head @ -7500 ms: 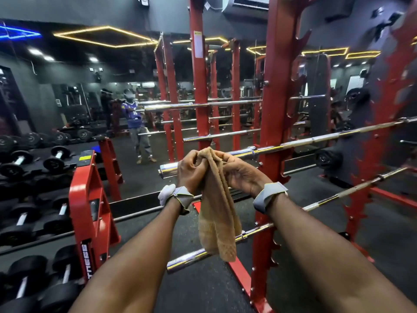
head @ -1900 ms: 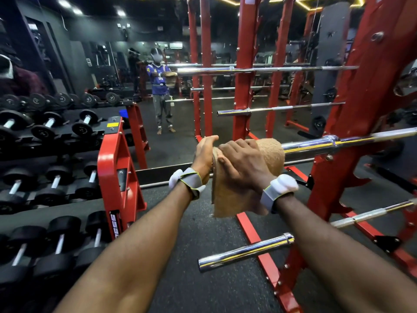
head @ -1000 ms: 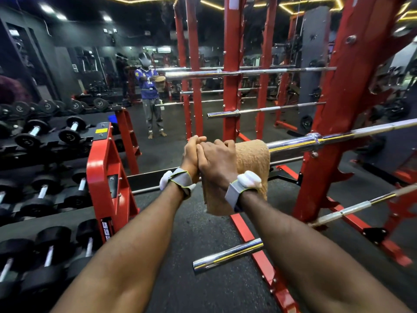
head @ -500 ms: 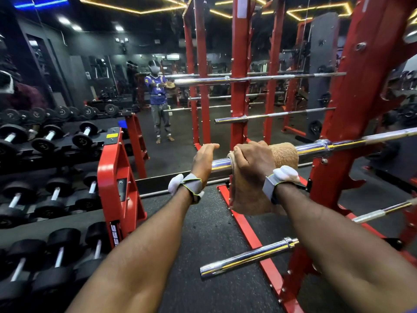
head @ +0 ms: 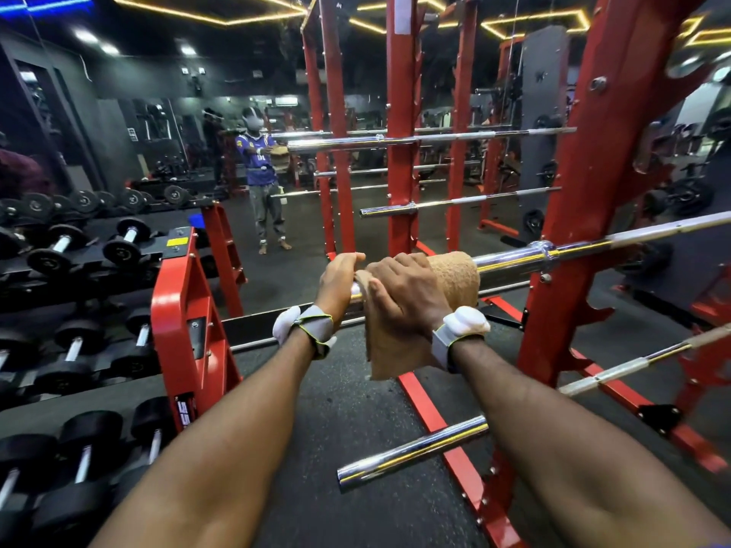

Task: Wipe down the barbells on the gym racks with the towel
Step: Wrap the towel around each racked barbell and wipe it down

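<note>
A chrome barbell (head: 514, 257) rests across the red rack upright (head: 585, 231), its sleeve end jutting out to the left of the upright. A tan towel (head: 455, 278) drapes over that sleeve, its tail hanging below. The right hand (head: 403, 290) curls over the towel, clamping it to the bar. The left hand (head: 340, 278), farther left of the upright, wraps the bare sleeve tip. Likely risk: a hard sideways stroke could shift the bar on the upright, or the loose tail could slip free.
</note>
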Demonstrator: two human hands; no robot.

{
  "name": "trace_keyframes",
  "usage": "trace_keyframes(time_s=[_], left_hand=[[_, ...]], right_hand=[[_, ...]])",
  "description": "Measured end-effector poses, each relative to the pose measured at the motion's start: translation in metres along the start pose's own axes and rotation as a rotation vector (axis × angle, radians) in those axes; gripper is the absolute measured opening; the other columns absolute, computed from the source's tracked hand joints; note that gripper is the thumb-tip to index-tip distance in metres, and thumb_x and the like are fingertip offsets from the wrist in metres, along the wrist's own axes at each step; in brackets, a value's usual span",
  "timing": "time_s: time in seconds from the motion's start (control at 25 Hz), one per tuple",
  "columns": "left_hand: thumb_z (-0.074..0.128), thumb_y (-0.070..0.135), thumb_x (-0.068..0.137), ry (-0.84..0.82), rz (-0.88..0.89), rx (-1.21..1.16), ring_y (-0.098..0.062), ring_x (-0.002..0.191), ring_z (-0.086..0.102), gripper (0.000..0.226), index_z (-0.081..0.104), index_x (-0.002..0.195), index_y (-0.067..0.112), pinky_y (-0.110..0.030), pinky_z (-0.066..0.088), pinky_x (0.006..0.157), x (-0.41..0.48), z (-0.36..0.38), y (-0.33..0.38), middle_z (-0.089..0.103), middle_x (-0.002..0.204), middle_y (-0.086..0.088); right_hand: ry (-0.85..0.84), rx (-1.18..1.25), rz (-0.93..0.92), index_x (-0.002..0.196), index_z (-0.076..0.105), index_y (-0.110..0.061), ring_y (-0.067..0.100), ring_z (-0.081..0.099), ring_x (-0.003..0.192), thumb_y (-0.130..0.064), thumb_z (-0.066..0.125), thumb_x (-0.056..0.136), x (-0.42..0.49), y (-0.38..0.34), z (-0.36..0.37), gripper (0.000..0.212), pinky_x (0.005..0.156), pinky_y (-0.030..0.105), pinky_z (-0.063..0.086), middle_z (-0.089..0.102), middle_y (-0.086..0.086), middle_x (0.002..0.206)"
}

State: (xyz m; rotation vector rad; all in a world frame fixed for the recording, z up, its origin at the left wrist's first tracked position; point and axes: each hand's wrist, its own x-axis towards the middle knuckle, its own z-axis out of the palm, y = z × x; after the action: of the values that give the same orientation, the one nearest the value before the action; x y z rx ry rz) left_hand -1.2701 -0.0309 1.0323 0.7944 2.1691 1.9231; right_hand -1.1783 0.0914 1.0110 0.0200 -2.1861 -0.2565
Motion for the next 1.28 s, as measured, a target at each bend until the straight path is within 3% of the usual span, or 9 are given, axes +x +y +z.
trace_keyframes(time_s=[0.12, 0.24, 0.4, 0.56, 0.76, 0.92, 1.0, 1.08, 1.28], left_hand=[[0.042, 0.024, 0.099, -0.046, 0.069, 0.137, -0.025, 0.119, 0.055, 0.034, 0.070, 0.114, 0.012, -0.041, 0.038, 0.108, 0.000, -0.002, -0.001, 0.064, 0.125, -0.006], [0.043, 0.021, 0.099, -0.100, 0.080, 0.229, -0.016, 0.114, 0.055, 0.033, 0.073, 0.110, 0.015, -0.033, 0.039, 0.105, 0.001, 0.000, 0.000, 0.066, 0.119, 0.003], [0.047, 0.021, 0.096, -0.073, 0.108, 0.178, -0.012, 0.116, 0.056, 0.029, 0.075, 0.096, 0.019, -0.026, 0.038, 0.104, -0.001, 0.004, 0.003, 0.068, 0.112, 0.007], [0.047, 0.026, 0.093, -0.071, 0.048, 0.117, -0.022, 0.118, 0.059, 0.031, 0.074, 0.104, 0.014, -0.035, 0.041, 0.106, -0.005, 0.003, 0.010, 0.070, 0.116, -0.007], [0.046, 0.028, 0.093, -0.138, 0.075, 0.204, -0.023, 0.116, 0.058, 0.036, 0.071, 0.115, 0.011, -0.039, 0.041, 0.106, -0.008, -0.003, 0.011, 0.066, 0.122, -0.008], [0.047, 0.025, 0.098, -0.177, 0.063, 0.237, -0.025, 0.119, 0.056, 0.033, 0.066, 0.120, 0.010, -0.036, 0.041, 0.106, -0.003, -0.003, 0.007, 0.063, 0.126, -0.009], [0.049, 0.024, 0.098, -0.153, 0.063, 0.267, -0.016, 0.111, 0.056, 0.028, 0.070, 0.113, 0.014, -0.022, 0.040, 0.097, -0.004, 0.000, 0.010, 0.066, 0.117, -0.002], [0.047, 0.022, 0.098, -0.120, 0.029, 0.251, -0.016, 0.106, 0.058, 0.025, 0.071, 0.105, 0.017, -0.021, 0.040, 0.087, -0.004, 0.002, 0.013, 0.068, 0.108, 0.000], [0.044, 0.029, 0.100, -0.147, -0.044, 0.175, -0.030, 0.112, 0.061, 0.040, 0.063, 0.122, 0.001, -0.043, 0.047, 0.102, -0.010, -0.003, 0.017, 0.063, 0.126, -0.020]], right_hand=[[-0.015, -0.002, 0.120, 0.086, 0.066, -0.020, 0.030, 0.060, 0.078, -0.038, 0.034, 0.096, -0.004, 0.042, -0.007, 0.037, 0.077, 0.041, 0.037, 0.068, 0.002, 0.081], [0.010, -0.027, 0.260, 0.069, 0.056, -0.020, 0.027, 0.057, 0.070, -0.034, 0.036, 0.093, -0.003, 0.044, -0.005, 0.034, 0.075, 0.039, 0.035, 0.064, -0.001, 0.069], [0.064, -0.095, 0.381, 0.073, 0.059, -0.023, 0.022, 0.057, 0.076, -0.034, 0.040, 0.094, 0.001, 0.005, 0.000, 0.030, 0.079, 0.042, 0.035, 0.064, -0.004, 0.075], [0.115, -0.025, 0.303, 0.089, 0.064, -0.023, 0.024, 0.056, 0.085, -0.035, 0.041, 0.095, 0.004, -0.043, 0.006, 0.026, 0.080, 0.043, 0.035, 0.065, -0.004, 0.088], [0.052, -0.016, 0.027, 0.092, 0.064, -0.018, 0.030, 0.056, 0.078, -0.039, 0.034, 0.098, -0.002, 0.011, 0.004, 0.037, 0.075, 0.043, 0.041, 0.065, 0.003, 0.085], [0.050, -0.025, 0.206, 0.075, 0.059, -0.020, 0.029, 0.057, 0.070, -0.035, 0.038, 0.093, 0.003, 0.020, 0.002, 0.032, 0.071, 0.041, 0.038, 0.064, 0.001, 0.072], [0.060, -0.071, 0.276, 0.075, 0.058, -0.022, 0.026, 0.056, 0.072, -0.034, 0.040, 0.093, 0.004, 0.001, 0.002, 0.029, 0.074, 0.041, 0.037, 0.063, -0.001, 0.074], [0.081, -0.079, 0.303, 0.080, 0.061, -0.023, 0.024, 0.056, 0.077, -0.034, 0.041, 0.094, 0.006, -0.023, 0.003, 0.027, 0.078, 0.042, 0.036, 0.063, -0.003, 0.078], [0.045, 0.028, 0.081, 0.098, 0.065, -0.020, 0.026, 0.056, 0.086, -0.038, 0.039, 0.098, -0.002, -0.017, 0.001, 0.031, 0.081, 0.044, 0.039, 0.066, -0.001, 0.092]])
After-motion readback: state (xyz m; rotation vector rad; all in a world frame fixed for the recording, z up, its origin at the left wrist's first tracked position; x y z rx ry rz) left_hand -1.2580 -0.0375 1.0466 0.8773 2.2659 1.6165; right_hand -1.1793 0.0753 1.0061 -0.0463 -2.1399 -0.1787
